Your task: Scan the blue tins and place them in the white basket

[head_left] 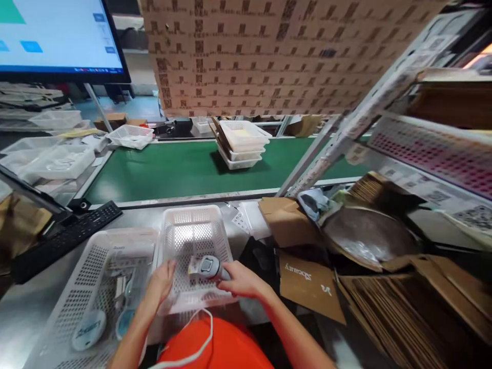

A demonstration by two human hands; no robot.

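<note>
My right hand (241,281) is closed around a grey handheld scanner (208,266), whose head points left into a white perforated basket (194,221). A small item with a yellow label lies in that basket just under the scanner's head. My left hand (162,281) rests on the basket's near left rim, fingers together and slightly curled; I cannot see anything in them. To the left, a second, larger white basket (92,259) holds several packaged items and a round white tag (88,330).
A black keyboard (65,239) lies at the left under a monitor (57,38). A green conveyor belt (184,166) carries stacked white baskets (243,143). Flat cardboard boxes (311,287) and brown bags pile up at the right under a slanted shelf rack (384,92).
</note>
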